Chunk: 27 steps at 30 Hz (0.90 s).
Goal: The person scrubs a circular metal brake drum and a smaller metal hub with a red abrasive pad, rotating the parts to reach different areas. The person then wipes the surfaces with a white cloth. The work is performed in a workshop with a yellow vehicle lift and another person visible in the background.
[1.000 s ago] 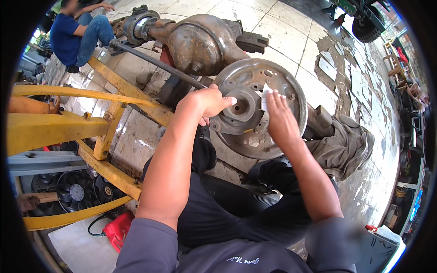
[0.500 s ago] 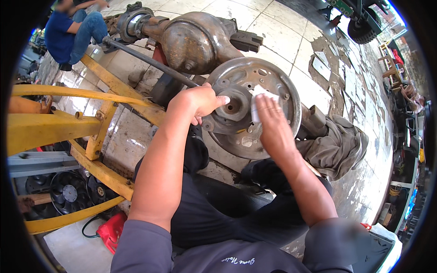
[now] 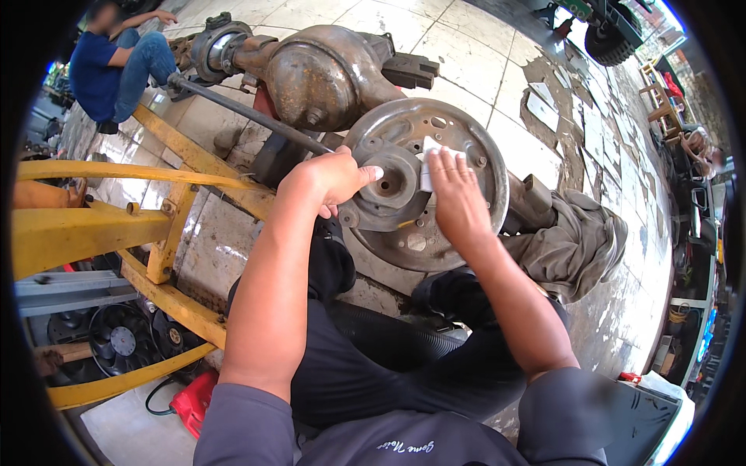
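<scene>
My left hand [image 3: 330, 180] is closed round a long metal axle shaft [image 3: 249, 113], just behind its round flange [image 3: 398, 200]; the thumb lies over the flange face near the centre hole. A folded white sheet [image 3: 427, 180], paper or thin cloth, is pressed against the right edge of the flange. My right hand [image 3: 457, 190] holds it there, fingers straight and side by side. Behind the flange is a large, worn round metal plate [image 3: 460, 124] with several holes. It sits on an axle housing [image 3: 315, 74] with a bulging, rust-stained middle.
A yellow metal frame [image 3: 85, 225] stands at the left, with fans [image 3: 122, 339] below it. A person [image 3: 101, 74] sits at the far left. Brown-grey cloth [image 3: 571, 241] drapes over the housing's right end. Broken tiles [image 3: 544, 109] lie on the floor; a red object [image 3: 194, 402] is lower left.
My right hand and the white sheet have slid a little up along the flange edge. My left hand keeps its grip on the shaft. The whole view has shifted slightly.
</scene>
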Tool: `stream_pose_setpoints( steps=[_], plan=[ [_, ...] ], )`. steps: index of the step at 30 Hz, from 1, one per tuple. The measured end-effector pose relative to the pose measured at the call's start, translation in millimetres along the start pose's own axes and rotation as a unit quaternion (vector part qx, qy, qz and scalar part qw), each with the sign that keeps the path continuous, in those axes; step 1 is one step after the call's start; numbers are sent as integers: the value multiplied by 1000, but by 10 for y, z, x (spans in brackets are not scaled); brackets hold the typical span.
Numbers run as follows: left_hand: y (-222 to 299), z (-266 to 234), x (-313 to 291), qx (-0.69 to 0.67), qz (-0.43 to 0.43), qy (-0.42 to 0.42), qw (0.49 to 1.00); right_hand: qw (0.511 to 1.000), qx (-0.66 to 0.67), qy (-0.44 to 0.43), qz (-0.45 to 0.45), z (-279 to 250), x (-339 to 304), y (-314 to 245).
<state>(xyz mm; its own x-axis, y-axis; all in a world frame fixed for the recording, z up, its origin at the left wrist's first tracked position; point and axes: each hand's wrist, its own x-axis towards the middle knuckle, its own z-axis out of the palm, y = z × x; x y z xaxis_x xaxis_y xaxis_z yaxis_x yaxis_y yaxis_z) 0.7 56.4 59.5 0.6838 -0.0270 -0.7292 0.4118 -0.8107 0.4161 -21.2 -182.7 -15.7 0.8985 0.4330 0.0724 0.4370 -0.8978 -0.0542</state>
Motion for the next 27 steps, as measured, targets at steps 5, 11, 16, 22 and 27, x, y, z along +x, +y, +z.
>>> stream_pose_setpoints(
  steps=[5,11,16,22,27],
  plan=[
    [-75,-56,29,5,3,-33,999,1000,10,3,-28,-277,-171,-39],
    [-35,-20,49,4,7,-21,1000,1000,-12,-12,8,-14,12,-30],
    [-41,-64,0,12,8,-30,999,999,42,15,-7,-259,-209,4],
    [-26,-39,42,3,2,-35,999,1000,5,9,-8,-32,-68,-85],
    [-50,-54,-3,3,8,-33,999,999,36,25,-30,-214,-143,-72]
  ],
)
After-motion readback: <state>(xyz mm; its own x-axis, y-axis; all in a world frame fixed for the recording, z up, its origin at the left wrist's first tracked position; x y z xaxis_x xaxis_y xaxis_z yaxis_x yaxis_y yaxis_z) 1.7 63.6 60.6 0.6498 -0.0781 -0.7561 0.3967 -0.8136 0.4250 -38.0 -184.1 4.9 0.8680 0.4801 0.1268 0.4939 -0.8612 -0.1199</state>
